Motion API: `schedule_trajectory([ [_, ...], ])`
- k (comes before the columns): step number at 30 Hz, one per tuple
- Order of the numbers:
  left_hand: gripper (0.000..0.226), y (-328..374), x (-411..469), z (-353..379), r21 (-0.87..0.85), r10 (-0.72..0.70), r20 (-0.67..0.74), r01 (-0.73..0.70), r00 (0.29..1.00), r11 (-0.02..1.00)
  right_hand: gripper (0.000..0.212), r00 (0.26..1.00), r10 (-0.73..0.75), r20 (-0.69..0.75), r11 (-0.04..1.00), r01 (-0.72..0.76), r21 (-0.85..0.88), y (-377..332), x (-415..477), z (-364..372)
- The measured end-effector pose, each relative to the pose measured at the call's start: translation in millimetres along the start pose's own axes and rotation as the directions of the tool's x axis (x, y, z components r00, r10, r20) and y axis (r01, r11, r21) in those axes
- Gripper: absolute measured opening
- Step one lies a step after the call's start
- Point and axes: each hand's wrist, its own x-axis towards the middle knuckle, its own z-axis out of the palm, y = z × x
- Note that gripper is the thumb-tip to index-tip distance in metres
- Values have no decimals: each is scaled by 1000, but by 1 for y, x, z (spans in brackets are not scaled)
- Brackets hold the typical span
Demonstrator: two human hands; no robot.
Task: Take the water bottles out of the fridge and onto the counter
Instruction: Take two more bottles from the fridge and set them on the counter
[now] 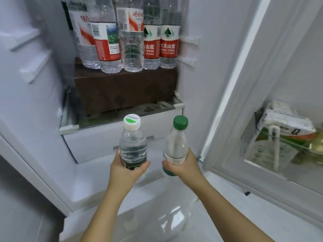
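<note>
My left hand [126, 169] grips a clear water bottle with a white cap [132, 142] by its dark green label, upright. My right hand [181, 167] grips a second water bottle with a green cap [177, 145], also upright, tilted slightly. Both are held in front of the open fridge, below its glass shelf [97, 122]. Inside the fridge, several more water bottles with red and white labels [131, 37] stand in a row on a brown cardboard box [125, 89].
The fridge door [244, 84] stands open on the right, its door bin [279, 151] holding cartons and packets. A white drawer [97, 144] sits under the glass shelf. The fridge's white left wall [35, 84] has shelf rails.
</note>
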Motion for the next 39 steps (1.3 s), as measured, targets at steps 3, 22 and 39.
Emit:
schedule_trajectory([
  [3,63,14,-24,16,-19,6,62,-5,998,1000,59,1000,-16,-5,999,15,-52,-10,-30,-24],
  [22,73,104,-278,187,-94,76,549,-30,833,995,44,942,56,-332,994,-84,-71,-9,-323,-250],
  [39,61,175,-446,394,-229,234,898,-60,372,972,42,479,162,-863,940,-340,-13,-10,-548,-408],
])
